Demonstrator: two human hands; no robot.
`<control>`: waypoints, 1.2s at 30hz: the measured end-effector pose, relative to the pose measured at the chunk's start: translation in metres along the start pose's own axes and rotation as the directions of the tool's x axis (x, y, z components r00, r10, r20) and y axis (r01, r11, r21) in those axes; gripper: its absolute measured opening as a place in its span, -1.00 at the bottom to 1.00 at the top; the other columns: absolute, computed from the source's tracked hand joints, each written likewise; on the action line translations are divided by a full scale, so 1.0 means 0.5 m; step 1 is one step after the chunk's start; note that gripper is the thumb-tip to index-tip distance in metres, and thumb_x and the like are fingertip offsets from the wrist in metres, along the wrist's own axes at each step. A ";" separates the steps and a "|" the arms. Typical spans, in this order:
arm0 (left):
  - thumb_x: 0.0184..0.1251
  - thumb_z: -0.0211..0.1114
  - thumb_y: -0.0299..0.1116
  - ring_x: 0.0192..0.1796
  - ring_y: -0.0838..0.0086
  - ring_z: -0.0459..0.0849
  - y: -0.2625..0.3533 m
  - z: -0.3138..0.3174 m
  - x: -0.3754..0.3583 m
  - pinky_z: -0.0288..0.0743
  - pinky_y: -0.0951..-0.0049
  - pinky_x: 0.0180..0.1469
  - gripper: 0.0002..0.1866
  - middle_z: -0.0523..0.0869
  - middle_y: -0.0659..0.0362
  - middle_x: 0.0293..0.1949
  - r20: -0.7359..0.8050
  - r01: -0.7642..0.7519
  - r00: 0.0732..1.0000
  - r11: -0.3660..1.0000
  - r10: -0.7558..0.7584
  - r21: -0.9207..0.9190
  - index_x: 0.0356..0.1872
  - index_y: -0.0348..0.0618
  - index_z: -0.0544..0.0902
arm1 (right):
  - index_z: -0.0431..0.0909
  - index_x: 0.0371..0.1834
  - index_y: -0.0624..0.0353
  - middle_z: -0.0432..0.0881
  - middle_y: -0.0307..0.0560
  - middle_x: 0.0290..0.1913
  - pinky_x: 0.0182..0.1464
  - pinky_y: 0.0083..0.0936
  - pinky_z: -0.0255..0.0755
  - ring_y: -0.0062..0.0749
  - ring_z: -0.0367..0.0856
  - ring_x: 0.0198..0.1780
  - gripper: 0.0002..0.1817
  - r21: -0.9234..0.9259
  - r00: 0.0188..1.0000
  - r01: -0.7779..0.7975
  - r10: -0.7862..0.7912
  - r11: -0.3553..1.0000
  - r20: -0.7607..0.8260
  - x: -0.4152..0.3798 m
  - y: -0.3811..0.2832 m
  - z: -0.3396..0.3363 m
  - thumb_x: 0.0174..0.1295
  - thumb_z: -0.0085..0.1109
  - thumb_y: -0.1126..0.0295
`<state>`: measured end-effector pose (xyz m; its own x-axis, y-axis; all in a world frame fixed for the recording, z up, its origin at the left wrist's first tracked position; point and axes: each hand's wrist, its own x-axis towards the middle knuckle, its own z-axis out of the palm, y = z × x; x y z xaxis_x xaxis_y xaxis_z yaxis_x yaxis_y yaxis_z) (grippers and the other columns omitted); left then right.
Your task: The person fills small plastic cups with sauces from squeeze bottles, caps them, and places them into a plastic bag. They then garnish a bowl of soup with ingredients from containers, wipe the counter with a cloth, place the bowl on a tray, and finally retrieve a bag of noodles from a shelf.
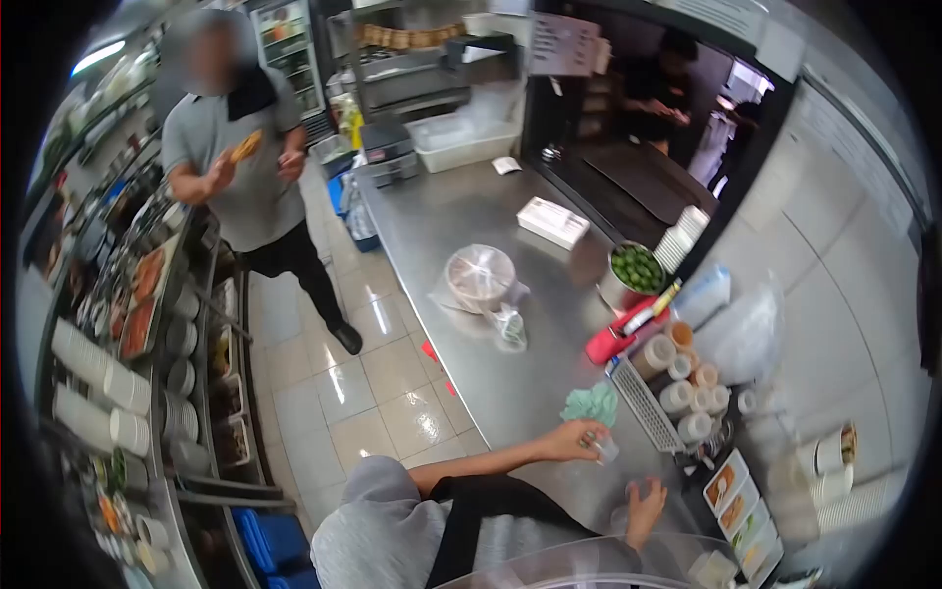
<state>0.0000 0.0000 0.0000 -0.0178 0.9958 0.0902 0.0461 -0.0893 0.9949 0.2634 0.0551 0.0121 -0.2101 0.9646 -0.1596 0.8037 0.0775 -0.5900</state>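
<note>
My left hand (pixel 574 442) reaches over the steel counter with its fingers closed on a small clear plastic piece (pixel 607 450); I cannot make out whether it is a cup or a lid. Just beyond it lies a crumpled green cloth (pixel 591 403). Nearer to me, my right hand (pixel 645 508) hovers with fingers apart and nothing visible in them. Something translucent and blurred shows beside it. Further up the counter stands a round tub wrapped in a clear plastic bag (pixel 481 278), its knotted end trailing toward me.
Along the right edge stand a keyboard (pixel 645 403), several small tubs (pixel 677 397), a red holder (pixel 628 332), a pot of limes (pixel 636 270) and a tray of food portions (pixel 743 510). A white box (pixel 552 223) sits behind. A co-worker (pixel 240 147) stands in the aisle holding food.
</note>
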 end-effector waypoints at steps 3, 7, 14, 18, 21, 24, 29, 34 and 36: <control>-0.08 0.44 -0.33 -0.11 0.38 0.62 0.011 -0.148 -0.109 0.53 0.44 -0.08 -0.39 0.58 0.07 -0.09 0.023 0.082 0.996 0.990 -0.085 0.114 0.08 -0.25 0.48 | 0.36 0.23 0.12 0.32 0.17 0.22 0.08 -0.15 0.31 0.11 0.44 0.02 -0.38 -0.100 0.984 0.106 -0.119 0.989 -0.134 -0.055 -0.068 0.189 0.05 0.28 0.25; 0.00 0.44 -0.38 -0.05 0.40 0.58 0.061 -0.042 -0.043 0.51 0.43 -0.02 -0.41 0.55 0.12 -0.03 0.107 0.057 0.993 0.997 -0.052 -0.046 0.11 -0.23 0.45 | 0.38 0.19 0.17 0.42 0.04 0.14 -0.04 -0.35 0.43 -0.18 0.52 -0.03 -0.51 0.424 0.966 0.245 -0.255 0.872 -0.032 -0.043 -0.168 0.019 0.15 0.18 0.45; 0.06 0.42 -0.41 -0.06 0.43 0.60 0.068 -0.031 -0.045 0.52 0.42 -0.03 -0.45 0.54 0.14 0.01 0.138 0.071 0.990 0.969 -0.039 -0.236 0.12 -0.20 0.45 | 0.40 0.14 0.20 0.53 -0.05 -0.05 -0.34 -0.65 0.48 -0.50 0.57 -0.22 -0.53 0.830 0.965 0.053 -0.241 0.555 0.100 -0.066 -0.233 0.015 0.10 0.18 0.62; 0.04 0.42 -0.39 -0.18 0.46 0.65 0.051 -0.059 -0.054 0.56 0.47 -0.16 -0.46 0.56 0.15 -0.08 0.006 0.016 1.000 0.991 -0.015 -0.130 0.11 -0.18 0.48 | 0.45 0.00 0.17 0.55 -0.05 -0.12 -0.34 -0.55 0.47 -0.41 0.57 -0.20 -0.61 0.635 0.976 0.181 -0.214 0.751 -0.025 -0.053 -0.192 0.010 0.06 0.27 0.52; 0.07 0.35 -0.47 -0.18 0.51 0.64 0.050 -0.080 -0.070 0.54 0.48 -0.19 -0.49 0.56 0.21 -0.11 -0.031 0.115 0.992 0.985 -0.120 -0.129 0.12 -0.17 0.47 | 0.44 -0.02 0.22 0.53 0.10 -0.08 -0.10 -0.34 0.47 -0.03 0.55 -0.11 -0.53 0.076 0.922 0.377 -0.366 0.923 -0.127 -0.018 -0.119 0.059 -0.06 0.33 0.48; 0.17 0.23 -0.48 -0.13 0.53 0.58 0.042 -0.100 -0.083 0.47 0.52 -0.09 -0.51 0.55 0.21 -0.12 -0.032 0.159 0.982 0.912 -0.185 -0.379 0.18 -0.10 0.41 | 0.45 0.05 0.18 0.48 0.15 0.00 -0.02 -0.17 0.42 0.10 0.50 -0.03 -0.51 -0.135 0.919 0.350 -0.368 0.927 -0.145 0.009 -0.104 0.068 -0.02 0.30 0.40; 0.27 0.11 -0.38 0.00 0.35 0.55 0.108 -0.097 -0.092 0.45 0.37 -0.03 -0.50 0.54 0.18 -0.09 0.158 0.430 0.878 0.599 -0.451 -0.676 0.26 -0.08 0.29 | 0.50 0.03 0.22 0.57 0.03 -0.10 -0.11 -0.36 0.43 -0.17 0.60 -0.29 -0.60 0.147 0.944 0.326 -0.314 0.934 -0.099 0.011 -0.262 -0.074 0.09 0.22 0.39; 0.25 0.12 -0.39 0.09 0.17 0.52 0.144 -0.102 -0.053 0.48 0.36 -0.05 -0.46 0.45 0.15 0.05 0.252 0.379 0.918 0.488 -0.307 -0.786 0.28 -0.08 0.25 | 0.51 -0.03 0.21 0.57 0.09 -0.21 -0.11 -0.28 0.42 -0.06 0.56 -0.14 -0.69 0.094 0.678 0.698 -0.614 0.710 -0.404 0.185 -0.390 -0.123 0.11 0.11 0.52; 0.25 0.12 -0.39 0.09 0.18 0.52 0.160 -0.097 -0.068 0.49 0.39 -0.08 -0.45 0.44 0.16 0.06 0.258 0.355 0.932 0.496 -0.254 -0.792 0.29 -0.06 0.24 | 0.46 0.06 0.15 0.58 0.11 -0.18 -0.07 -0.30 0.43 -0.03 0.55 -0.09 -0.59 -0.100 0.685 0.640 -0.625 0.761 -0.374 0.323 -0.402 -0.102 0.07 0.10 0.55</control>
<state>-0.0443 -0.0421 0.0788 0.2298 0.9564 -0.1800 -0.7747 0.2917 0.5610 0.0964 0.2083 0.1451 -0.4381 0.7065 0.5558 0.5333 0.7020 -0.4720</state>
